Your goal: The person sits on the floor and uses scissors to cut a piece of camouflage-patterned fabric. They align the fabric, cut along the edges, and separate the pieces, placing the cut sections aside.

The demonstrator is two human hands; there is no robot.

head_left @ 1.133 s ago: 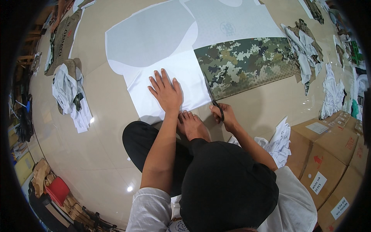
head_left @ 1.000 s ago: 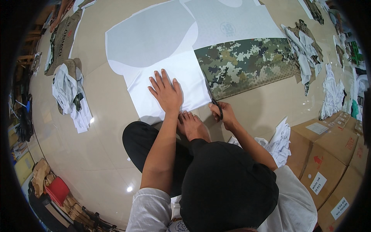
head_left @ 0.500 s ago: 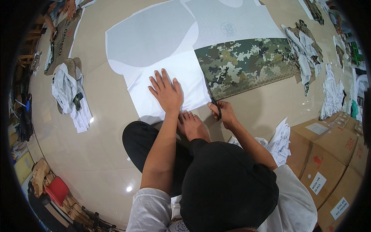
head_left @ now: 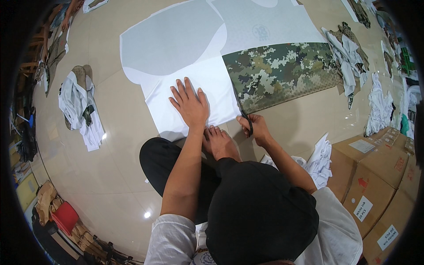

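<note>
My left hand (head_left: 191, 106) lies flat with fingers spread on the white fabric (head_left: 161, 104), holding it against the floor. Through the loops of black-handled scissors (head_left: 251, 126) go the fingers of my right hand (head_left: 259, 130), at the near right corner of the white part. The blades run along the border between the white fabric and a camouflage-printed panel (head_left: 282, 75). Beyond my left hand, a light grey curved panel (head_left: 172, 39) is printed on the same spread of cloth. My bare foot (head_left: 223, 145) rests by the near edge of the white fabric.
Crumpled grey and white cloth pieces (head_left: 75, 99) lie on the tiled floor to the left, with another cloth heap (head_left: 349, 57) at right. Cardboard boxes (head_left: 371, 176) stand near my right arm. At the far left, another person's hand (head_left: 68, 20) handles cloth.
My hands and the scissors have hardly moved. At the far left, the other person's brown printed cloth has been shifted and folded out of its flat position.
</note>
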